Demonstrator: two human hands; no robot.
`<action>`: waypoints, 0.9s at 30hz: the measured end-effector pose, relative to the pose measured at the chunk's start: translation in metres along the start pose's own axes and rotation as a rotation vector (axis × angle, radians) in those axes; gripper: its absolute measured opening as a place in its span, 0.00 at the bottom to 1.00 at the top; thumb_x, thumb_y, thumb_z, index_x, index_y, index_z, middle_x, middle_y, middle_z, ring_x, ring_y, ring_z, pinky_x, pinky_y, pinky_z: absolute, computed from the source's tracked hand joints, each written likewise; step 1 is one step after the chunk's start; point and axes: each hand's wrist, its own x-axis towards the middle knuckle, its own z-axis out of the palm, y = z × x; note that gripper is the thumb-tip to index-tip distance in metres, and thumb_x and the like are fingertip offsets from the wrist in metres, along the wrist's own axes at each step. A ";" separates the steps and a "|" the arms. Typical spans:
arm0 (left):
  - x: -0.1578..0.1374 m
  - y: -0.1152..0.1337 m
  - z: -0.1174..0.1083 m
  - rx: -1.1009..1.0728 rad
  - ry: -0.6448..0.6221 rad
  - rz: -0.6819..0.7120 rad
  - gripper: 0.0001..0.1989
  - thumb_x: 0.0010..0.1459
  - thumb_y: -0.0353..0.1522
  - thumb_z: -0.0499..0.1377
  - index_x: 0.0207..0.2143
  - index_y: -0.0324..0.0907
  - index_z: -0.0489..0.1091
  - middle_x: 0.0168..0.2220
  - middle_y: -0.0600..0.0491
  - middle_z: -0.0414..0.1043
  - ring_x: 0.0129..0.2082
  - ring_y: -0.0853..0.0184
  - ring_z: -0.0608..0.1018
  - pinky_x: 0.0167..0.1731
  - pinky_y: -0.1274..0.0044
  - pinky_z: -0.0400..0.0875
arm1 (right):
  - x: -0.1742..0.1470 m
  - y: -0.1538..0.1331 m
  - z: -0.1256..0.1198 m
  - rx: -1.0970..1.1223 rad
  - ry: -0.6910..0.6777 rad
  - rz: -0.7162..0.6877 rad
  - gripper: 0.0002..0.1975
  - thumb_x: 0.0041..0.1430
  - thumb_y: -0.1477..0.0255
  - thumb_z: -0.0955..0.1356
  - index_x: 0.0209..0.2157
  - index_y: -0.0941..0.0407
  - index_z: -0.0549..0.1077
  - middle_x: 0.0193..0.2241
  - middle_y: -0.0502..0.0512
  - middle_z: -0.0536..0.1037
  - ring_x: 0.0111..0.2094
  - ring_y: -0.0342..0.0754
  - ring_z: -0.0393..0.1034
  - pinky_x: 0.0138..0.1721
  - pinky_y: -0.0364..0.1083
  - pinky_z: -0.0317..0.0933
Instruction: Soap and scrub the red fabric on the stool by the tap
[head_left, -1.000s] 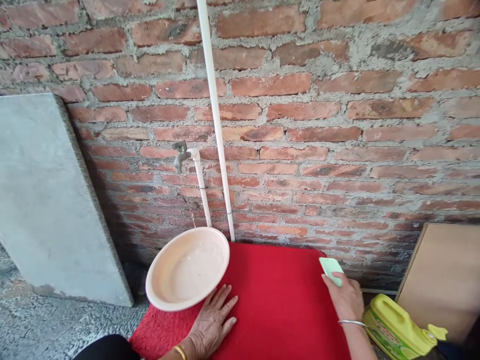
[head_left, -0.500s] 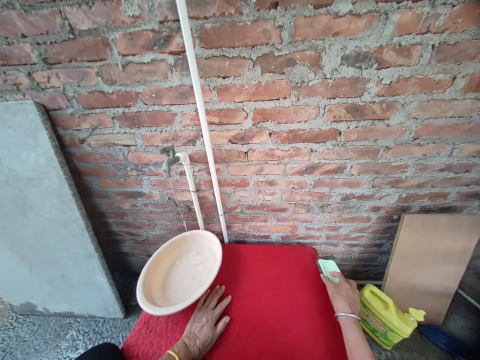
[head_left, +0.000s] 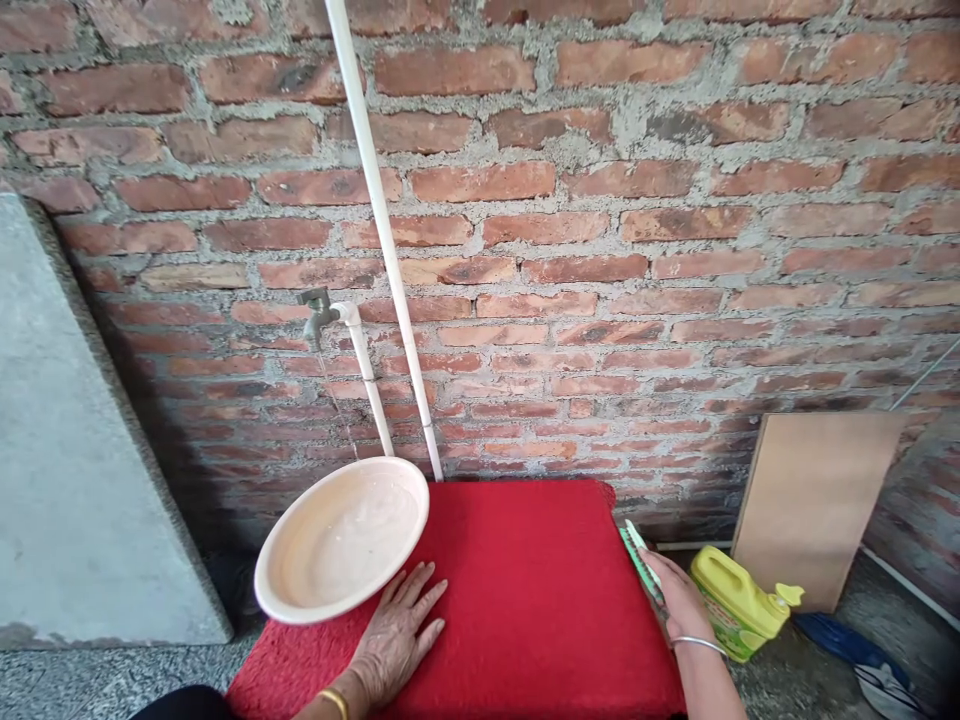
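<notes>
My left hand (head_left: 397, 640) lies flat on the red carpet-like cover (head_left: 525, 590), fingers spread, just beside the basin. My right hand (head_left: 679, 597) grips a pale green scrub brush (head_left: 642, 562), turned on its edge with its green bristles facing the cover's right side. Whether the bristles touch the cover, I cannot tell. A cream basin (head_left: 341, 540) with water in it stands tilted at the cover's left rear. From the grey tap (head_left: 319, 318) above, a thin stream runs down toward the basin.
Behind rises a brick wall (head_left: 570, 270) with white pipes (head_left: 382, 230). A grey slab (head_left: 90, 430) leans at left. To the right are a yellow jug (head_left: 739, 605), a leaning tan board (head_left: 817, 500) and a blue item (head_left: 847, 640) on the floor.
My right hand has rolled the brush from lying flat onto its edge, so its bristles now show. My left hand stays on the cover. The view has shifted slightly to the right.
</notes>
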 end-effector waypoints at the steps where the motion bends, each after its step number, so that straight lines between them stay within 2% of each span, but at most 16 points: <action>1: 0.000 0.000 0.000 0.000 -0.005 -0.004 0.23 0.63 0.42 0.55 0.60 0.58 0.65 0.63 0.55 0.65 0.61 0.59 0.68 0.59 0.65 0.66 | -0.003 0.001 -0.001 0.010 -0.014 0.016 0.25 0.48 0.47 0.63 0.32 0.53 0.78 0.27 0.54 0.81 0.31 0.56 0.77 0.30 0.51 0.69; 4: 0.001 0.000 -0.002 -0.003 -0.030 -0.018 0.22 0.63 0.42 0.55 0.60 0.58 0.66 0.63 0.54 0.65 0.61 0.58 0.68 0.59 0.64 0.66 | -0.011 0.004 -0.007 -0.020 0.005 0.060 0.23 0.46 0.47 0.63 0.29 0.51 0.76 0.28 0.57 0.80 0.34 0.59 0.76 0.36 0.55 0.69; 7: 0.002 0.000 -0.004 -0.010 -0.057 -0.032 0.22 0.63 0.42 0.55 0.60 0.57 0.66 0.63 0.54 0.65 0.61 0.58 0.69 0.59 0.63 0.66 | -0.026 0.001 -0.011 -0.082 0.078 0.046 0.26 0.47 0.47 0.63 0.34 0.53 0.77 0.32 0.63 0.79 0.39 0.63 0.74 0.43 0.59 0.67; 10: 0.003 0.000 -0.006 -0.014 -0.079 -0.046 0.22 0.63 0.42 0.55 0.59 0.57 0.67 0.63 0.53 0.65 0.61 0.58 0.69 0.60 0.62 0.67 | -0.049 -0.010 -0.002 -0.119 0.110 -0.064 0.29 0.50 0.48 0.63 0.42 0.55 0.77 0.39 0.64 0.76 0.45 0.62 0.71 0.50 0.59 0.63; 13: 0.004 -0.001 -0.007 -0.025 -0.099 -0.058 0.22 0.63 0.42 0.54 0.59 0.56 0.67 0.63 0.53 0.65 0.62 0.57 0.68 0.59 0.62 0.67 | -0.071 -0.026 0.015 -0.157 0.073 -0.232 0.21 0.51 0.54 0.66 0.41 0.53 0.78 0.42 0.61 0.75 0.47 0.60 0.68 0.55 0.57 0.59; 16: 0.005 0.000 -0.009 -0.028 -0.132 -0.074 0.22 0.64 0.42 0.53 0.60 0.56 0.66 0.64 0.53 0.64 0.63 0.57 0.67 0.60 0.61 0.66 | -0.081 -0.034 0.022 -0.196 0.019 -0.344 0.15 0.50 0.61 0.69 0.38 0.52 0.79 0.40 0.59 0.75 0.45 0.58 0.69 0.54 0.56 0.60; 19: 0.006 0.001 -0.010 -0.028 -0.152 -0.083 0.22 0.64 0.41 0.53 0.60 0.55 0.66 0.64 0.53 0.64 0.63 0.57 0.67 0.60 0.61 0.66 | -0.077 -0.028 0.010 -0.218 0.057 -0.251 0.16 0.49 0.61 0.69 0.38 0.52 0.79 0.39 0.58 0.75 0.42 0.58 0.69 0.52 0.56 0.60; 23: 0.007 0.002 -0.012 -0.039 -0.130 -0.080 0.22 0.63 0.42 0.53 0.59 0.55 0.67 0.64 0.54 0.64 0.63 0.57 0.67 0.60 0.61 0.65 | -0.064 -0.004 -0.020 -0.185 0.135 -0.043 0.22 0.49 0.55 0.66 0.40 0.54 0.79 0.39 0.61 0.77 0.46 0.61 0.69 0.53 0.58 0.60; 27: 0.007 0.002 -0.012 -0.029 -0.133 -0.082 0.22 0.63 0.42 0.53 0.59 0.54 0.68 0.64 0.52 0.64 0.62 0.57 0.68 0.60 0.61 0.65 | -0.059 0.018 -0.037 -0.023 0.085 0.127 0.29 0.45 0.48 0.65 0.40 0.55 0.79 0.37 0.60 0.80 0.43 0.60 0.73 0.45 0.55 0.66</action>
